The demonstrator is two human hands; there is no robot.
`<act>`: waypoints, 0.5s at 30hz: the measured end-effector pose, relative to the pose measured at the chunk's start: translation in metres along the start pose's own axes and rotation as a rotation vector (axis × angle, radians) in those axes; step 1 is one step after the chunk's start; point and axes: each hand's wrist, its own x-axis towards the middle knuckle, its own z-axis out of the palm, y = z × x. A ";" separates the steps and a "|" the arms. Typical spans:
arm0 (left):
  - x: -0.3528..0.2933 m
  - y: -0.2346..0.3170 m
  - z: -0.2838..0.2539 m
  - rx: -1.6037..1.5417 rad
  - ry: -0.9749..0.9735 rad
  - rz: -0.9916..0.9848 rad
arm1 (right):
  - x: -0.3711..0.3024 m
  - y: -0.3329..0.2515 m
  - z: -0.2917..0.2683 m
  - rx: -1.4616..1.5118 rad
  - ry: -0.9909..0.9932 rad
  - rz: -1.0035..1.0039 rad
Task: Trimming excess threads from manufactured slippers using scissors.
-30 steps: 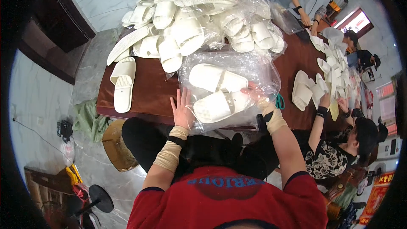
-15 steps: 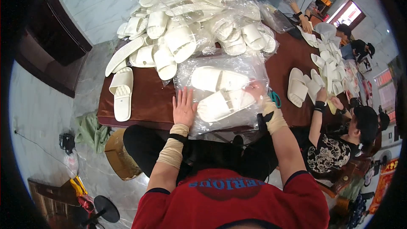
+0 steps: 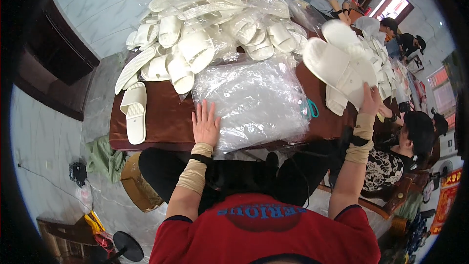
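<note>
Brown table (image 3: 161,122) piled with bagged white slippers (image 3: 205,29). Left hand (image 3: 205,124) lies flat, fingers spread, fingertips touching the clear plastic bags (image 3: 254,100). Right hand (image 3: 369,100) clamps a white slipper pair (image 3: 337,66), raised above its fingers.

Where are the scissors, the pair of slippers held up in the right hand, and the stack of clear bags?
scissors (image 3: 310,109), head view, teal handle loops.
pair of slippers (image 3: 337,68), head view, white upper strap.
stack of clear bags (image 3: 254,102), head view, top sheet's middle.
</note>
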 end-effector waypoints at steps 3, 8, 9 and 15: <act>0.002 0.000 0.005 -0.005 -0.005 0.010 | -0.042 -0.049 0.058 0.407 -0.337 0.229; 0.007 0.003 0.010 -0.005 -0.007 0.025 | -0.124 0.028 0.142 -0.163 -0.769 0.127; 0.006 0.000 0.011 0.014 -0.015 0.022 | -0.141 0.036 0.154 -0.556 -0.825 0.011; 0.006 -0.016 0.012 -0.131 -0.056 0.000 | -0.160 0.055 0.170 -0.657 -0.658 -0.561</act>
